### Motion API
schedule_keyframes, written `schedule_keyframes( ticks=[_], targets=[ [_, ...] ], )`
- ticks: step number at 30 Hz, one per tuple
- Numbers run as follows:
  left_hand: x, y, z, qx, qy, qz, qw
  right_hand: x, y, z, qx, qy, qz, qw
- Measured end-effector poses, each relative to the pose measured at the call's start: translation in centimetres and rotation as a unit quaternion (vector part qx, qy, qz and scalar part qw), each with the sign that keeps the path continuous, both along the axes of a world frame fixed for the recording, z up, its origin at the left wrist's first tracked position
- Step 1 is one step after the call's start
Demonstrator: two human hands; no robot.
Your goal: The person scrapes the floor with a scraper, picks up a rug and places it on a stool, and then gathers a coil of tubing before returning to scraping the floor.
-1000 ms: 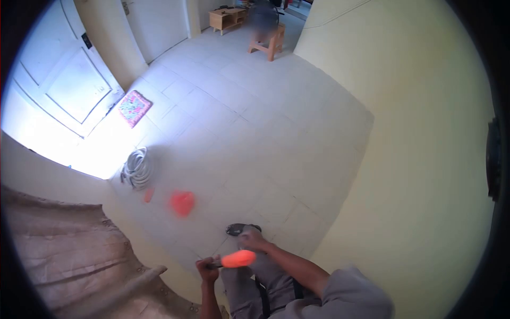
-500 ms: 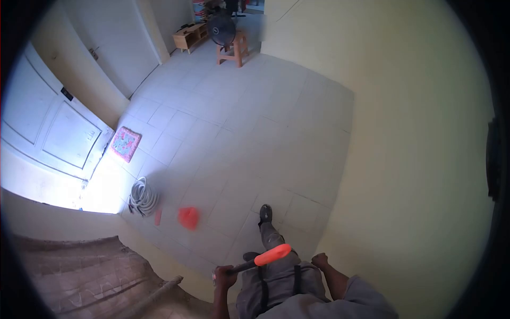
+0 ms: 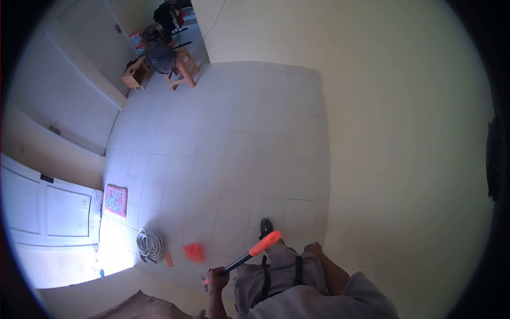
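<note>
My left hand (image 3: 217, 277) is closed around a hammer (image 3: 241, 262), gripping its dark shaft near the head end. The hammer's orange handle end (image 3: 265, 243) points up and to the right, in front of my legs. A small part of the head shows beyond my fist, too blurred for detail. Beside my right thigh, my right hand (image 3: 314, 248) has its fingers curled in; whatever they hold, if anything, is hidden. My dark shoe (image 3: 266, 227) stands on the tiled floor (image 3: 239, 159).
Left of me lie a coil of pale cable (image 3: 150, 244), a red bag-like item (image 3: 194, 252) and a small orange piece (image 3: 169, 259). A mat (image 3: 116, 200) is by the white door (image 3: 69, 210). Further back are a stool (image 3: 185, 72), a fan (image 3: 160, 58) and a wooden stand (image 3: 136, 73). A plain wall (image 3: 404, 159) runs along the right.
The view has turned left and upward, so the fan and stool appear further left and the door lower. The hammer tilts more steeply upward. My left hand keeps its grip.
</note>
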State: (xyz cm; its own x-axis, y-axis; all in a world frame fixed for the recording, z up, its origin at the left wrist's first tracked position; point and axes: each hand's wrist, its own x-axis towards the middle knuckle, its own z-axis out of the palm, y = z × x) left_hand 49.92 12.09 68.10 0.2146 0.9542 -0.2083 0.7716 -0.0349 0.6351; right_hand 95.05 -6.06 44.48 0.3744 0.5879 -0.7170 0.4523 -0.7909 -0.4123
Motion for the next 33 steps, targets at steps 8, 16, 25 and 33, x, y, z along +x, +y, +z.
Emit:
schedule_keyframes(
  ticks=[8,16,25,33],
  targets=[
    [1.2,9.2,-1.2,0.039,0.074,0.018,0.996,2.4,13.3,6.5,0.108,0.190,-0.375,0.901],
    [0.5,21.5,-4.7,-0.008,0.089,0.004,0.996,3.0,18.1,4.0,0.013,0.186,-0.380,0.906],
    [6.4,44.3,-4.7,-0.069,0.098,-0.009,0.993,5.3,32.6,5.8,0.012,0.169,-0.436,0.884],
    [17.1,65.4,-2.2,-0.157,0.133,-0.130,0.970,3.8,43.3,7.7,0.026,0.025,-0.309,0.950]
  ],
)
